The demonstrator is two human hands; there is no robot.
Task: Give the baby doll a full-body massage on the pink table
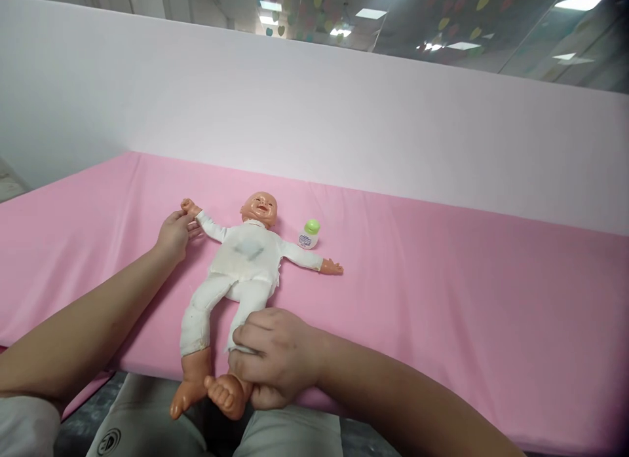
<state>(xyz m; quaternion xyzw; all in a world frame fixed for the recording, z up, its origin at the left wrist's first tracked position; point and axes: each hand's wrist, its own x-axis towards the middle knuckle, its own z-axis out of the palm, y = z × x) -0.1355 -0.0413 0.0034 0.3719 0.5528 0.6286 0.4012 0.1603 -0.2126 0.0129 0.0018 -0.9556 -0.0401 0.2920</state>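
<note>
A baby doll [246, 257] with a white cloth body lies on its back on the pink sheet [432, 300], its head at the far side and its feet over the near edge. My left hand [174, 236] grips the doll's outstretched arm at the wrist, with the thumb above and the fingers behind it. Around the doll's lower leg, just above the foot [227, 397], my right hand [278, 355] is closed. The doll's other arm [307, 257] lies stretched out on the sheet, untouched.
A small clear bottle with a green cap [309, 234] stands beside the doll's head and shoulder. Behind the pink surface rises a white panel [314, 110]. My legs [289, 434] are under the near edge.
</note>
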